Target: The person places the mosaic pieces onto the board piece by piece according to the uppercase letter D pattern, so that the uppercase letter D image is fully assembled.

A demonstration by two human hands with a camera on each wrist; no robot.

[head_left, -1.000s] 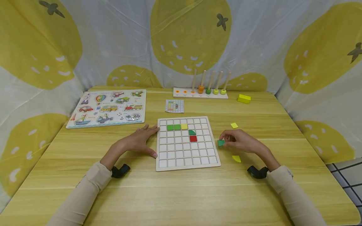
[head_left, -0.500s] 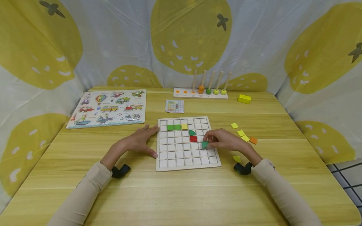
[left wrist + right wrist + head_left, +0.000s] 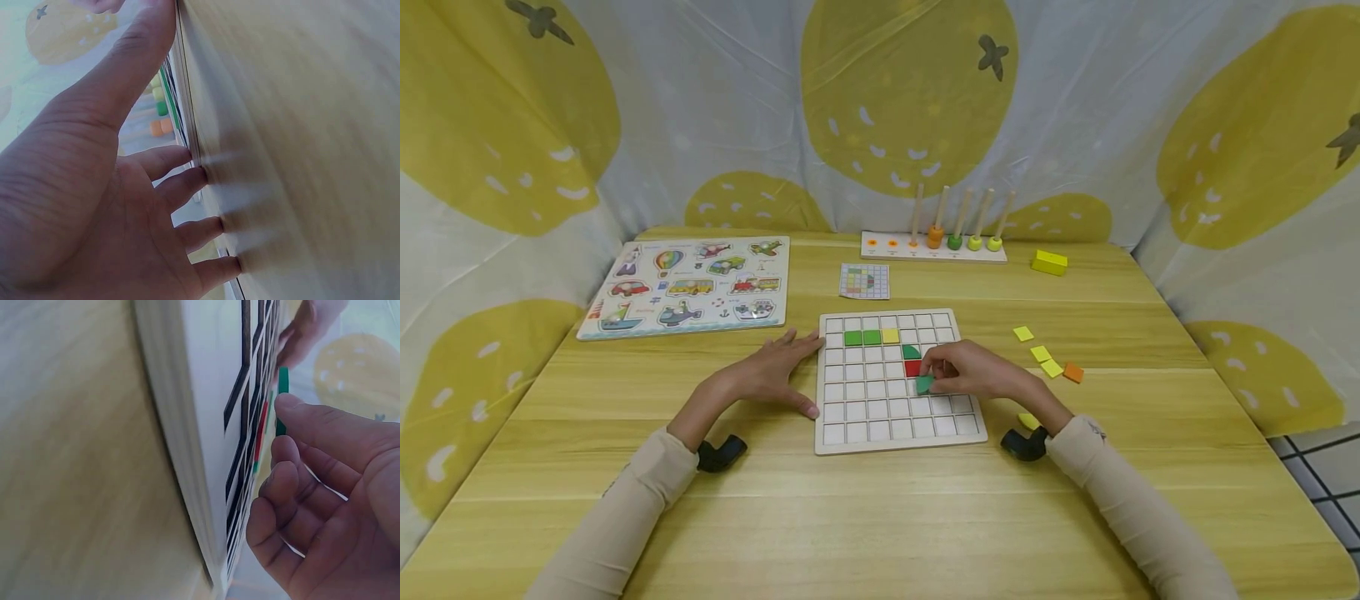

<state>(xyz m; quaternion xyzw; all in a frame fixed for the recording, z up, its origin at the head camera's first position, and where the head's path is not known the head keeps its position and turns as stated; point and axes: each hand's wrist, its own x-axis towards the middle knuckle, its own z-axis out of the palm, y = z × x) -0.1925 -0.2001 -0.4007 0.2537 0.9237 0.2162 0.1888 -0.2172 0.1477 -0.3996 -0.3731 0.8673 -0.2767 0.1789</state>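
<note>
A white grid board [image 3: 877, 410] with a wooden frame lies in the middle of the table. Along its left edge rests my left hand [image 3: 765, 372], fingers spread, fingertips against the table and the board's side. Between thumb and fingers my right hand [image 3: 976, 372] pinches a green tile [image 3: 283, 381] just above the grid, below a red square tile [image 3: 912, 367]. Above the red one sits a green quarter-round tile [image 3: 911, 352]. Two green square tiles [image 3: 862, 337] and a yellow square tile [image 3: 890, 335] fill cells in an upper row.
Right of the board lie several yellow tiles [image 3: 1041, 354], an orange tile [image 3: 1073, 372] and a partly hidden yellow piece [image 3: 1028, 421]. Behind stand a pattern card [image 3: 864, 282], a peg stacker [image 3: 933, 246] and a yellow block [image 3: 1049, 262]. A vehicle puzzle [image 3: 688, 287] lies at back left.
My right hand has carried the green tile leftward from beside the board to over the grid, uncovering yellow and orange tiles on the table. My left hand has stayed put.
</note>
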